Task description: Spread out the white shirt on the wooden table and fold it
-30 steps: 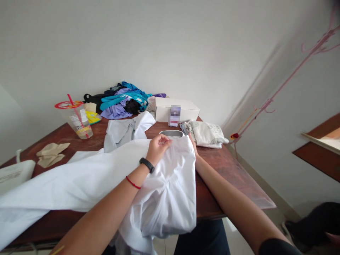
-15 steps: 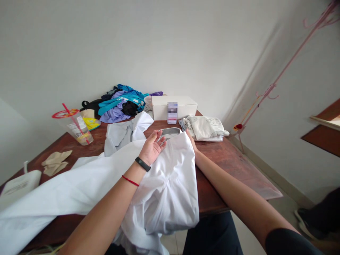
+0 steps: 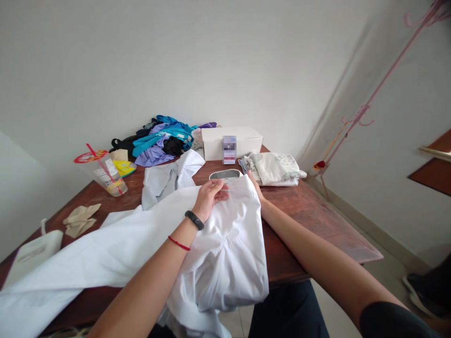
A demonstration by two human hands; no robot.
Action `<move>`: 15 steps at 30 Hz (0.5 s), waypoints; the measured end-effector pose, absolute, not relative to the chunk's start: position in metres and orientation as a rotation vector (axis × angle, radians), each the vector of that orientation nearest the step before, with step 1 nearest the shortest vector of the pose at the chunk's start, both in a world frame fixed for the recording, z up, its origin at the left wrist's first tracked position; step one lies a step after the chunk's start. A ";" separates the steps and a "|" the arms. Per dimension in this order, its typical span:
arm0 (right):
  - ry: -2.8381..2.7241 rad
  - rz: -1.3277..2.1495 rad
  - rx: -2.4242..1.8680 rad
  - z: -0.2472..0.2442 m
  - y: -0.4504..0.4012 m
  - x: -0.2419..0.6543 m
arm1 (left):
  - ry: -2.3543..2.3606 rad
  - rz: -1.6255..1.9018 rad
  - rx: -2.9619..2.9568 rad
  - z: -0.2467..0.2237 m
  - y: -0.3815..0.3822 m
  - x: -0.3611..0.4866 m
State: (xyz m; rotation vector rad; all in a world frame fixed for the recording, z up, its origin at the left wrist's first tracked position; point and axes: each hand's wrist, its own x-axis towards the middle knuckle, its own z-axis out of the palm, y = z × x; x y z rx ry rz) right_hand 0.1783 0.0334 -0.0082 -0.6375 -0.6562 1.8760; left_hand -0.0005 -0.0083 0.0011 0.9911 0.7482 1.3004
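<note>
Subject, as worn: you have a black band with an oval face (image 3: 194, 219) on your left wrist; nearer the elbow from that band, a thin red cord (image 3: 179, 243). Right arm: black sleeve (image 3: 387, 319). Legs: dark trousers (image 3: 287, 310).

Plain white covers the large cloth (image 3: 225, 225) at the left grip (image 3: 213, 192) and right grip (image 3: 254, 185). Near the left grip, the wristband (image 3: 194, 219) is black and the cord (image 3: 179, 243) red. The worktop (image 3: 310, 202) is reddish brown. Beyond the grips, the box (image 3: 213, 149) is white, the small packet (image 3: 229, 157) lilac with a magenta stripe. Past the right grip, the folded fabric (image 3: 275, 168) is off-white with grey print. Beyond the left grip, the heap (image 3: 164, 138) mixes turquoise, blue, lilac and black; farther left, the clear cup (image 3: 109, 178) has a red-patterned lid and red straw (image 3: 100, 162).
</note>
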 end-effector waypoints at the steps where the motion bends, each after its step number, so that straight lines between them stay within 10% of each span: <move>1: -0.676 1.924 -0.673 -0.009 0.034 0.180 | 0.746 1.264 1.124 0.000 -0.012 0.003; 15: -0.812 2.083 -0.580 0.000 0.013 0.173 | 0.837 0.974 1.682 -0.019 -0.016 0.015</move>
